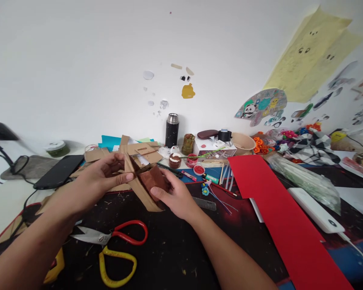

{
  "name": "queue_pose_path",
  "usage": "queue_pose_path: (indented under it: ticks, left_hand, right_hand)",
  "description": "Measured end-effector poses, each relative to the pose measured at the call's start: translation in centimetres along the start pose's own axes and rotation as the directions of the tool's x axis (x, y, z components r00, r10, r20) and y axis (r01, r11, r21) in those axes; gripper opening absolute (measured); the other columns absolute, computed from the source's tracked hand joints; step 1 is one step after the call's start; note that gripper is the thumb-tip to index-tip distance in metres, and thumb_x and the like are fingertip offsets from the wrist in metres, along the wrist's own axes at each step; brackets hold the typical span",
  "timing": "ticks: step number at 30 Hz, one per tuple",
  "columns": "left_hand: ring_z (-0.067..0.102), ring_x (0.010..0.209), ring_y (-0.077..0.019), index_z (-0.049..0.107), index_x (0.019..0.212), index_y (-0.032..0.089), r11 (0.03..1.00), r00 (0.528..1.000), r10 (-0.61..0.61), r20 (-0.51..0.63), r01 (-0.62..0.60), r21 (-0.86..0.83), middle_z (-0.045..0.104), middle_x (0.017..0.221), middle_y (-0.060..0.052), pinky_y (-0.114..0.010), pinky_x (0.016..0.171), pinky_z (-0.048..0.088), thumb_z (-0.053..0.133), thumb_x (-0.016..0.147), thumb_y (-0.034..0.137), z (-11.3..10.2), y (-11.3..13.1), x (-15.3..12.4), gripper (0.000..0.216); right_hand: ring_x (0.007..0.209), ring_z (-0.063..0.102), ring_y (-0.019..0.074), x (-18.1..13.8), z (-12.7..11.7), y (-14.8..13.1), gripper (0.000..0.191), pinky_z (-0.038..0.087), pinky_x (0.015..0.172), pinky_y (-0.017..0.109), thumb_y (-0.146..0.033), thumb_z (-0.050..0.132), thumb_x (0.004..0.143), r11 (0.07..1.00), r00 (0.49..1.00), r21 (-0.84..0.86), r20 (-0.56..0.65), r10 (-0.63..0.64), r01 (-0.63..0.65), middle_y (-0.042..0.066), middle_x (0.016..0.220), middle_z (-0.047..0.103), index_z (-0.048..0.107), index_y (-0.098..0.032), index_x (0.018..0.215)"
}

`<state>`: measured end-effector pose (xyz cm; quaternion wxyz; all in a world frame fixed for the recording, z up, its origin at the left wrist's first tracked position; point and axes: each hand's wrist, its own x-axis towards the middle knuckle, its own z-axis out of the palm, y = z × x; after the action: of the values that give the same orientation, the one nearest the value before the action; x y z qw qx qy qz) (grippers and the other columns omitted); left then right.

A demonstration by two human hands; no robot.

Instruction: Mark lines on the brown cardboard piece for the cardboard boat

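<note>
I hold the cardboard piece [140, 189] over the middle of the black desk mat [175, 249]. My left hand [104, 175] pinches its upper strip and my right hand [175, 197] clasps its brown lower part. Scissors [115, 245] lie toward the mat's front edge. Writing on the wall stickers [261, 105] is too blurred to read.

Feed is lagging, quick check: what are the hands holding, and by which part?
A cardboard piece, held by both: the left hand pinches its upper left end, the right hand grips its brown part from the right.
</note>
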<state>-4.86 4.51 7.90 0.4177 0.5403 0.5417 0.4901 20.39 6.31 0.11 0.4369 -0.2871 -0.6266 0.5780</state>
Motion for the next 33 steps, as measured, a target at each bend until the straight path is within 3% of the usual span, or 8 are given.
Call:
queue_pose_path:
  ticks: [6, 11, 15, 19, 21, 24, 28, 33]
  left_hand:
    - [0.077, 0.111, -0.0334, 0.083, 0.100, 0.029, 0.997, 1.000, -0.003, 0.014, 0.005, -0.081, 0.084, 0.109, -0.007, -0.048, 0.104, 0.066, 0.111, 0.060, 0.062, -0.3, -0.2, 0.0, 0.059]
    - [0.077, 0.125, -0.0374, 0.085, 0.107, 0.027, 0.988, 1.000, -0.002, 0.003, 0.002, -0.156, 0.087, 0.128, -0.010, -0.050, 0.114, 0.062, 0.112, 0.057, 0.064, 0.3, -1.2, 0.5, 0.068]
    - [0.079, 0.128, -0.0393, 0.084, 0.113, 0.025, 0.980, 1.000, -0.019, 0.007, 0.020, -0.196, 0.089, 0.130, -0.013, -0.053, 0.121, 0.058, 0.110, 0.063, 0.068, 1.3, -1.9, 0.6, 0.071]
    - [0.079, 0.131, -0.0434, 0.083, 0.122, 0.024, 0.981, 0.998, -0.051, 0.047, 0.059, -0.183, 0.087, 0.138, -0.016, -0.054, 0.113, 0.064, 0.097, 0.078, 0.078, 2.8, -2.3, -0.1, 0.071]
    - [0.076, 0.137, -0.0454, 0.080, 0.130, 0.025, 0.984, 0.998, -0.043, 0.054, 0.052, -0.172, 0.083, 0.147, -0.016, -0.054, 0.111, 0.065, 0.095, 0.077, 0.083, 3.7, -2.4, -0.7, 0.079]
    - [0.071, 0.146, -0.0444, 0.071, 0.141, 0.027, 0.988, 0.999, 0.039, 0.007, -0.038, -0.147, 0.078, 0.153, -0.015, -0.054, 0.122, 0.059, 0.103, 0.070, 0.075, 5.3, -2.8, -1.3, 0.092]
    - [0.074, 0.140, -0.0416, 0.054, 0.153, 0.029, 0.987, 0.988, 0.109, -0.110, -0.121, -0.108, 0.074, 0.152, -0.014, -0.060, 0.121, 0.060, 0.102, 0.073, 0.064, 6.8, -3.8, -1.7, 0.099]
    - [0.075, 0.137, -0.0392, 0.055, 0.149, 0.031, 0.992, 0.986, 0.072, -0.153, -0.088, -0.095, 0.075, 0.147, -0.011, -0.056, 0.120, 0.059, 0.103, 0.074, 0.058, 7.0, -3.6, -1.9, 0.093]
  right_hand:
    - [0.153, 0.070, 0.0364, 0.1, -0.4, -0.6, 0.076, 0.053, 0.133, 0.057, -0.073, 0.092, 0.093, 0.999, 0.999, 0.018, 0.014, -0.042, 0.041, 0.007, 0.164, 0.074, 0.074, -0.035, 0.156]
    - [0.149, 0.073, 0.0358, 0.1, -0.1, -0.7, 0.073, 0.057, 0.129, 0.056, -0.067, 0.096, 0.091, 0.997, 0.997, -0.001, 0.003, -0.074, 0.074, 0.006, 0.160, 0.077, 0.075, -0.036, 0.155]
    - [0.145, 0.076, 0.0353, 0.2, 0.1, -0.5, 0.069, 0.059, 0.126, 0.054, -0.059, 0.095, 0.093, 0.991, 0.993, -0.091, -0.066, -0.100, 0.094, 0.006, 0.155, 0.080, 0.075, -0.033, 0.154]
    - [0.140, 0.078, 0.0343, 0.2, 0.2, 0.1, 0.066, 0.062, 0.122, 0.052, -0.053, 0.092, 0.096, 0.979, 0.983, -0.181, -0.137, -0.121, 0.096, 0.007, 0.154, 0.081, 0.073, -0.033, 0.156]
    - [0.140, 0.078, 0.0344, 0.1, 0.3, 0.4, 0.064, 0.061, 0.123, 0.053, -0.050, 0.092, 0.097, 0.955, 0.972, -0.266, -0.156, -0.177, 0.132, 0.008, 0.154, 0.080, 0.073, -0.033, 0.156]
    - [0.141, 0.077, 0.0346, -0.1, 0.4, 0.8, 0.062, 0.060, 0.124, 0.055, -0.047, 0.090, 0.100, 0.893, 0.947, -0.411, -0.170, -0.271, 0.182, 0.011, 0.153, 0.080, 0.072, -0.033, 0.157]
    - [0.138, 0.078, 0.0342, -0.4, 0.6, 1.0, 0.062, 0.063, 0.120, 0.052, -0.047, 0.086, 0.104, 0.835, 0.932, -0.498, -0.132, -0.338, 0.233, 0.014, 0.151, 0.079, 0.068, -0.032, 0.162]
    - [0.144, 0.074, 0.0360, -0.4, 0.6, 0.6, 0.067, 0.058, 0.125, 0.054, -0.051, 0.088, 0.104, 0.852, 0.947, -0.471, -0.096, -0.308, 0.229, 0.013, 0.154, 0.077, 0.066, -0.035, 0.165]
